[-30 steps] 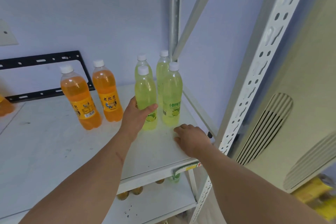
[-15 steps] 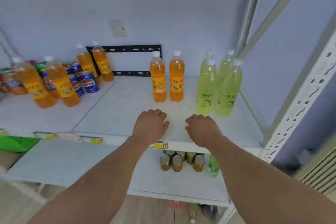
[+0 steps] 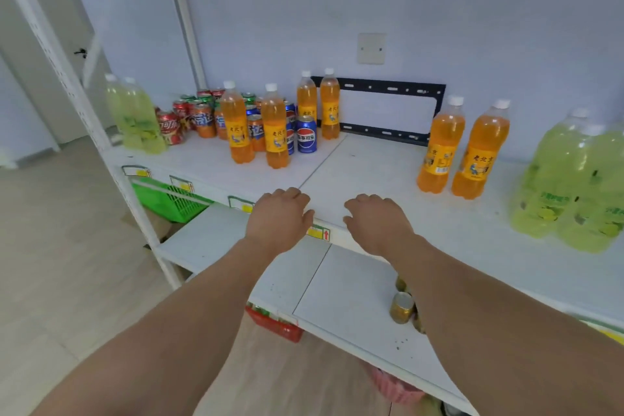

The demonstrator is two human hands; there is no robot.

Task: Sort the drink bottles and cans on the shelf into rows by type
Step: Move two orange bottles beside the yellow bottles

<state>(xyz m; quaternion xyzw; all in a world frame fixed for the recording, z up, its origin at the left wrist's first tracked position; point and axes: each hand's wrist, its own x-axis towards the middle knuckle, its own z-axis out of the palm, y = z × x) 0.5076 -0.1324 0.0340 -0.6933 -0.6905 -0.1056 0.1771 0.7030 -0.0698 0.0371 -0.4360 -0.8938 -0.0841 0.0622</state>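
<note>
My left hand and my right hand hover side by side over the front edge of the white shelf, fingers loosely bent, holding nothing. Two orange bottles stand at the right, next to a group of lime-green bottles at the far right. More orange bottles stand left of centre, among mixed cans: a blue Pepsi can, orange cans and red cola cans. Two further lime-green bottles stand at the far left.
A black metal bracket hangs on the wall behind the shelf. The lower shelf holds gold-topped cans. A green basket sits below at the left, a red basket under the lower shelf. A white upright post stands at the left.
My left hand has let go of the lime-green bottle and both hands pulled back to the shelf's front edge. My view has swung left, bringing the cans and far-left bottles into sight.
</note>
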